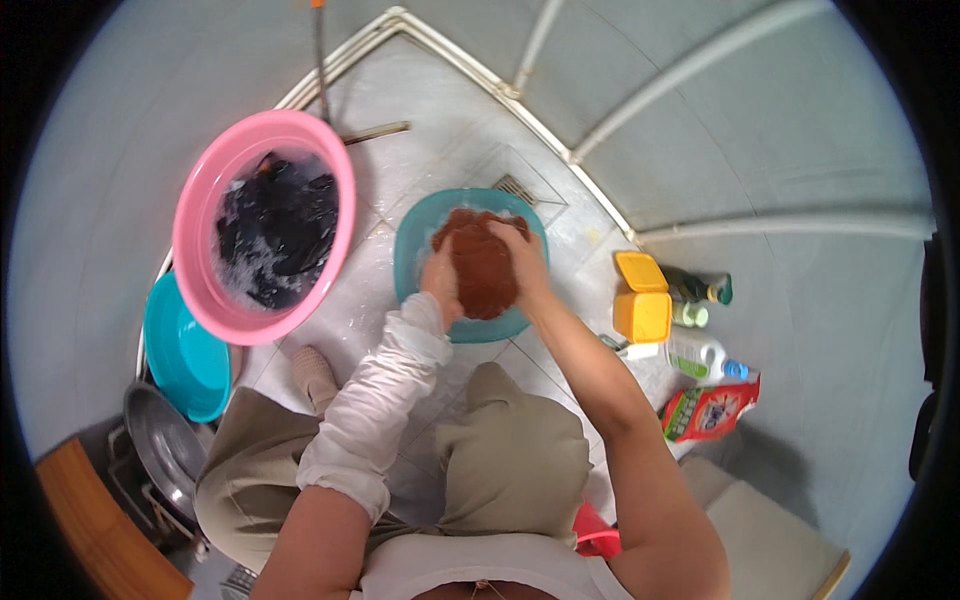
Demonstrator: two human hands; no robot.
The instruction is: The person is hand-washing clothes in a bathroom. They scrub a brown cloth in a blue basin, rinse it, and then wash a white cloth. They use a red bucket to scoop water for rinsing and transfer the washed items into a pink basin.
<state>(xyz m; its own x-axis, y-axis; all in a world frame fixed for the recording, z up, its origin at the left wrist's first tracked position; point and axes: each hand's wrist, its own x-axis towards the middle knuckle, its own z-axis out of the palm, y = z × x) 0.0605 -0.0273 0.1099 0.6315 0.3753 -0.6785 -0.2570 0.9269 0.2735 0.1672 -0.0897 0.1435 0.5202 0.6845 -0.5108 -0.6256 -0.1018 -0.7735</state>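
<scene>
Both hands are in a teal plastic basin [407,244] on the tiled floor in front of me. Between them is a bunched rust-brown wet cloth [484,281]. My left hand [443,279] grips its left side, below a white sleeve cover [382,401] pushed up my forearm. My right hand [525,259] holds the cloth's upper right side with its fingers over the top. Water shows around the cloth, and its underside is hidden.
A pink basin [341,225] of dark clothes [289,217] in sudsy water stands at left, beside a turquoise basin [187,360] and a metal bowl [165,442]. At right are a yellow box [643,316], a white bottle [694,354] and a red detergent pouch [712,412]. A floor drain [514,187] lies beyond.
</scene>
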